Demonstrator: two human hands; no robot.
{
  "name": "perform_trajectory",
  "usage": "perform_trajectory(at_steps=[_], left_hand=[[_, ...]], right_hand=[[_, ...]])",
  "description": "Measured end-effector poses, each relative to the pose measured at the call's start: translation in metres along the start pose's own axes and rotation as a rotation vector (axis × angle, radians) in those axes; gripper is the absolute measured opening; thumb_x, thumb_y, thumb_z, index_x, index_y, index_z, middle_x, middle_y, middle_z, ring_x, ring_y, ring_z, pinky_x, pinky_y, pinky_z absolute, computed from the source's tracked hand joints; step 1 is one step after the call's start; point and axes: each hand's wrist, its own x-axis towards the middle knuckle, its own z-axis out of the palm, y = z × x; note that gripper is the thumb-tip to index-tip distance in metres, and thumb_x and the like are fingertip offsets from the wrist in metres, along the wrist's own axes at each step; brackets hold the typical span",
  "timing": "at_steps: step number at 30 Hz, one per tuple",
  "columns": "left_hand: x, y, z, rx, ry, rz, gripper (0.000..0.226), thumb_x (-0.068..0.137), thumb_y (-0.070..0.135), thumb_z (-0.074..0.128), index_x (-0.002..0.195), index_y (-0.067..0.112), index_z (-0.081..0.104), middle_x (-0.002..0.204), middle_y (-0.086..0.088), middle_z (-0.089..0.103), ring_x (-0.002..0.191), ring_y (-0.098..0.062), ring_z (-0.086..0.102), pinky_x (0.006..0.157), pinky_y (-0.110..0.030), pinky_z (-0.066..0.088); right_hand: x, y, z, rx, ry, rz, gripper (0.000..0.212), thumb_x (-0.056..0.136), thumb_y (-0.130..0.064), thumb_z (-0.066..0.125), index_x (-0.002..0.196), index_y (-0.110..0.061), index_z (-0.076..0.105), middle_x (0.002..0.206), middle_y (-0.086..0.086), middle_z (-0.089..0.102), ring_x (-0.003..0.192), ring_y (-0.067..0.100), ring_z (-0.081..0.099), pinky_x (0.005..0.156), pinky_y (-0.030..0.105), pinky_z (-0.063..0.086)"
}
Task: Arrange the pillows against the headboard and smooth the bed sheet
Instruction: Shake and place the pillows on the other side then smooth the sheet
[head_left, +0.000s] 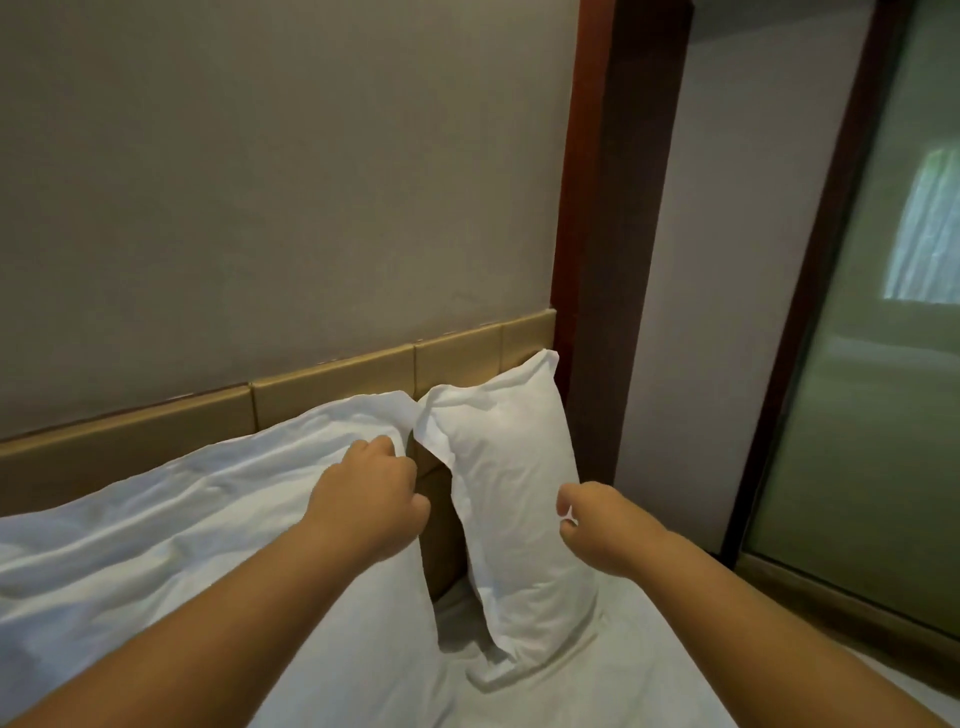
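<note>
two pillows being set at the headboard

the left pillow leans on the tan headboard, and the left hand has its fingers curled into the fabric by that pillow's far right corner. across a gap, the right pillow stands on end against the headboard, just beside the wooden post; the right hand pinches its right edge. the bed sheet nearby is creased. likely risk: the upright pillow flops forward once released, or tugging rumples the sheet further. no container shows beyond the pillowcases.
</note>
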Motion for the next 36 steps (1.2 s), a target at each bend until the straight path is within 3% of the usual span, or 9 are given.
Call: perform_trajectory(at_steps=[10,18,24,26,30,33,36], left_hand=[[0.08,-0.05,0.015,0.186,-0.169,-0.049,0.022,0.091,0.038,0.053,0.099,0.025,0.07,0.113,0.005,0.057,0.096,-0.011,0.05,0.076,-0.02,0.043],[0.166,-0.07,0.049,0.056,-0.143,0.04,0.03,0.092,0.034,0.053,0.12,0.028,0.056,0.116,0.003,0.055,0.099,-0.013,0.051,0.085,-0.027,0.05],[0.246,-0.059,0.089,0.126,-0.105,0.093,0.031,0.092,0.038,0.045,0.121,0.027,0.047,0.117,-0.001,0.054,0.106,-0.019,0.044,0.09,-0.032,0.039],[0.274,-0.051,0.108,0.118,-0.171,0.039,0.031,0.092,0.035,0.049,0.12,0.021,0.049,0.119,-0.005,0.055,0.107,-0.02,0.044,0.09,-0.032,0.04],[0.32,-0.04,0.143,0.08,-0.389,-0.168,0.06,0.089,0.023,0.061,0.141,0.008,0.035,0.136,-0.013,0.048,0.122,-0.029,0.046,0.094,-0.034,0.043],[0.341,-0.033,0.162,0.028,-0.467,-0.178,0.045,0.09,0.017,0.059,0.134,0.013,0.05,0.133,-0.008,0.053,0.121,-0.027,0.051,0.094,-0.031,0.043],[0.349,-0.03,0.172,-0.13,-0.479,-0.105,0.029,0.089,0.014,0.058,0.118,0.01,0.061,0.118,-0.008,0.061,0.106,-0.027,0.059,0.079,-0.031,0.046]], right_hand=[[0.072,0.022,0.007,0.107,-0.007,0.021,0.024,0.097,-0.025,0.045,0.117,-0.019,0.055,0.114,0.004,0.057,0.094,0.02,0.058,0.086,0.032,0.053],[0.149,-0.002,0.007,0.138,0.008,0.037,0.023,0.094,-0.024,0.046,0.109,-0.018,0.062,0.109,0.003,0.062,0.095,0.02,0.058,0.085,0.032,0.052],[0.236,-0.009,0.021,0.266,0.05,0.138,0.02,0.093,-0.023,0.049,0.103,-0.017,0.065,0.1,0.0,0.065,0.091,0.017,0.061,0.086,0.035,0.055],[0.262,-0.01,0.026,0.353,0.095,0.199,0.019,0.091,-0.023,0.05,0.097,-0.016,0.066,0.094,0.001,0.066,0.087,0.018,0.062,0.083,0.037,0.056],[0.302,-0.011,0.033,0.383,0.102,0.222,0.019,0.092,-0.022,0.05,0.099,-0.014,0.066,0.095,0.002,0.066,0.089,0.019,0.061,0.079,0.031,0.053],[0.324,-0.008,0.034,0.351,0.104,0.225,0.02,0.094,-0.023,0.048,0.104,-0.015,0.064,0.101,0.002,0.064,0.092,0.018,0.059,0.076,0.027,0.049],[0.343,-0.002,0.03,0.395,0.142,0.277,0.022,0.094,-0.028,0.048,0.11,-0.02,0.06,0.105,0.001,0.062,0.092,0.018,0.059,0.077,0.029,0.051]])
